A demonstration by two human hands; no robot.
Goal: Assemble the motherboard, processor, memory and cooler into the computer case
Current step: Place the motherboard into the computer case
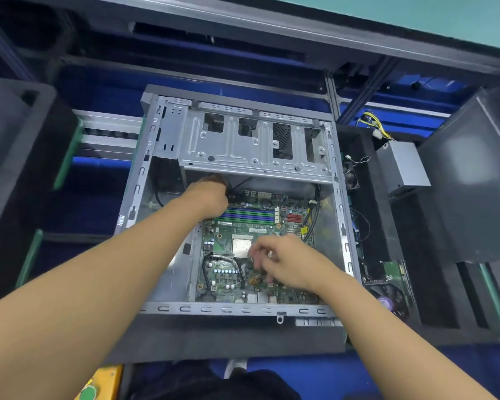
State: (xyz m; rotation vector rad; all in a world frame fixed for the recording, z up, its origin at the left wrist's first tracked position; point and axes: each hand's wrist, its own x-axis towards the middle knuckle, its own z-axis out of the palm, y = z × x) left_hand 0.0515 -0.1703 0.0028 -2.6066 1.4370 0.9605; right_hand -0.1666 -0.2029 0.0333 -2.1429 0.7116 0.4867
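Green motherboard (231, 272) lies flat inside the open grey steel case (237, 308). Silver processor (242, 246) sits mid-board, blue and green memory slots (248, 215) at the far edge. Left hand (211, 197) is at the slots' left end, fingers hidden, can't tell their state. Right hand (289, 264) is just beside the processor, fingers (257, 252) curled and blurred, possibly pinching something, can't tell.

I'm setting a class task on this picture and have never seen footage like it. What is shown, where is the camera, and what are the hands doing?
There is no machine here: these are a person's two bare arms, filmed by a camera worn on their head and looking down. An open computer case lies in front of them. A green motherboard sits inside it, with the silver processor near its middle. The left hand reaches to the board's far corner. The right hand, blurred, hovers beside the processor. Whether either hand holds anything cannot be told.
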